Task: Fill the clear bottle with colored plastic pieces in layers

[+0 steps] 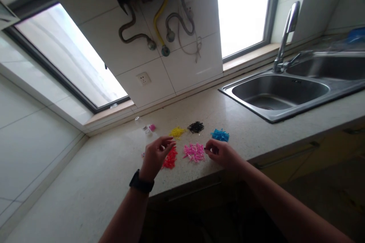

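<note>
My left hand, with a dark watch on its wrist, hovers at the left edge of a red pile of small pieces, partly covering it. Its fingers are loosely curled and a little apart, with nothing visible between them. My right hand is pinched at the right side of a pink pile. A tiny dark bit shows at its fingertips, too small to name. Behind the hands lie a yellow pile, a black pile and a blue pile of similar small pieces.
A small clear container and a pink item stand at the back left of the pale countertop. To the right is a steel sink with a tall faucet. Pipes and a wall socket are on the tiled wall.
</note>
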The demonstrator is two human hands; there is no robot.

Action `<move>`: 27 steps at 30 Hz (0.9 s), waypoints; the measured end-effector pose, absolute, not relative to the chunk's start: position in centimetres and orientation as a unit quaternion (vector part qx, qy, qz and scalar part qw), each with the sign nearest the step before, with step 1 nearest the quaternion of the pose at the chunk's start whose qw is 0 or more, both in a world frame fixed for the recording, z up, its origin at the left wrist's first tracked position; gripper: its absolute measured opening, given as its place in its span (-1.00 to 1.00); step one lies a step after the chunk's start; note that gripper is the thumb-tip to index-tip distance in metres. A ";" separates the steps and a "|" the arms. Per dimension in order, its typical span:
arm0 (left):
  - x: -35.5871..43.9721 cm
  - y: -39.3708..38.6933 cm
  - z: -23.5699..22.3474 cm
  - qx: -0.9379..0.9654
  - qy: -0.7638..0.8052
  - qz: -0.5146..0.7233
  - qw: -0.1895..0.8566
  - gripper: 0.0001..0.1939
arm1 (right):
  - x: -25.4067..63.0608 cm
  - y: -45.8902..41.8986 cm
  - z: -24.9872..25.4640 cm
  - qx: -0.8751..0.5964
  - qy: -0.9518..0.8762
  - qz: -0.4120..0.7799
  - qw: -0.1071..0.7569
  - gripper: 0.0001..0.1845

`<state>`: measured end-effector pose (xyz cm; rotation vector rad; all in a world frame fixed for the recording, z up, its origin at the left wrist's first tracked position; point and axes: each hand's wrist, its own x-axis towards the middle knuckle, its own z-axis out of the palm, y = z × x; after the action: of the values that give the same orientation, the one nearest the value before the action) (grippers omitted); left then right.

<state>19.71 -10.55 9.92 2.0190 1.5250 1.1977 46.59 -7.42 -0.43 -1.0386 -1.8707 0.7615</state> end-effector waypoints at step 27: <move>2.6 -8.2 0.1 0.640 0.706 0.297 -0.065 -0.64 | 46.7 -7.2 0.1 -0.432 -0.712 0.348 0.431 -0.89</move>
<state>2.56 -8.22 0.15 2.0983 2.3146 0.9728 46.67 -7.17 0.07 -1.0762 -1.7755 0.8681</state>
